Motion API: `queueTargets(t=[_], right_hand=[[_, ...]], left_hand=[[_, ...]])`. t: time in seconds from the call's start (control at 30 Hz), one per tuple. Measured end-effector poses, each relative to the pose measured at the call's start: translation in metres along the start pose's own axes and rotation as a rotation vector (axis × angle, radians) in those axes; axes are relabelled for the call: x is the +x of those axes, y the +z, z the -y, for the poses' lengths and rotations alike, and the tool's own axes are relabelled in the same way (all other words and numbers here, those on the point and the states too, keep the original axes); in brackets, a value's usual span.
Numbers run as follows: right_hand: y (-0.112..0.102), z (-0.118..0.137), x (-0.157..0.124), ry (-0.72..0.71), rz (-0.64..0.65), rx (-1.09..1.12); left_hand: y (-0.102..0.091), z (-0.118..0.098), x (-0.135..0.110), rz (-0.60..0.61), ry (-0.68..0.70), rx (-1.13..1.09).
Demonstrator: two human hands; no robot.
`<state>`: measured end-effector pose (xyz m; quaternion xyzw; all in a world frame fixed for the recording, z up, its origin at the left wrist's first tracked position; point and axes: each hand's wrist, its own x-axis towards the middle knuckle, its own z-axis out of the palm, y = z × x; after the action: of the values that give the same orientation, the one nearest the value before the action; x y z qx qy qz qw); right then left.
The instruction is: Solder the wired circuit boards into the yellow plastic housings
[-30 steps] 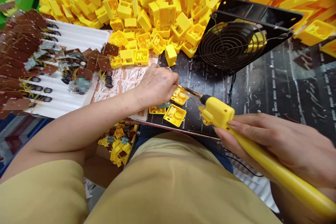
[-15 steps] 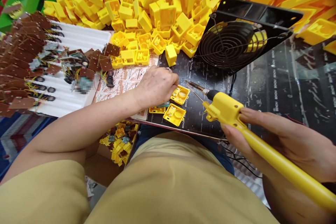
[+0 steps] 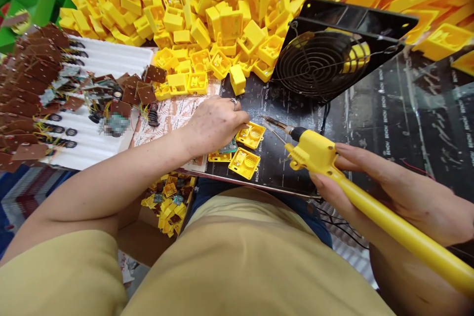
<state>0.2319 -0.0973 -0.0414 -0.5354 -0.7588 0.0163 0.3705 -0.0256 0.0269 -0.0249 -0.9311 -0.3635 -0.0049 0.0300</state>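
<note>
- While lying near the front edge of the worktop (image 3: 370, 123), a yellow housing (image 3: 254, 134) is held by the left hand (image 3: 215, 124), its grip clenched on one side.
- A soldering iron (image 3: 314, 150) is grasped in the right hand (image 3: 403, 192), its tip just beside that housing.
- A fan (image 3: 318, 61) is propped toward the far edge.

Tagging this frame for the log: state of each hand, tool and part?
left hand: shut on upper housing
right hand: shut on soldering iron
soldering iron: held, tip pointing toward upper housing
upper housing: open side up, held
lower housing: open side up, lying free
fan: tilted, spin cannot tell
</note>
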Motion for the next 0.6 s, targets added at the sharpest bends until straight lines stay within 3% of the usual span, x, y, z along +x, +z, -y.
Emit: queueTargets(t=[0.17,0.27,0.37,0.5,0.6], right_hand=[[0.001,0.004,0.008,-0.134,-0.014,-0.105],[0.001,0.002,0.006,-0.134,0.034,-0.062],[0.000,0.001,0.004,-0.144,0.070,-0.024],[0.000,0.005,0.009,-0.270,0.012,-0.054],[0.001,0.009,0.013,-0.288,0.020,-0.026]], left_hand=[[-0.003,0.000,0.003,0.080,-0.088,-0.120],[-0.005,0.000,0.004,0.137,-0.110,-0.162],[-0.005,0.000,0.005,0.139,-0.119,-0.167],[-0.004,-0.002,0.006,0.104,-0.135,-0.154],[-0.004,-0.004,0.008,0.111,-0.138,-0.133]])
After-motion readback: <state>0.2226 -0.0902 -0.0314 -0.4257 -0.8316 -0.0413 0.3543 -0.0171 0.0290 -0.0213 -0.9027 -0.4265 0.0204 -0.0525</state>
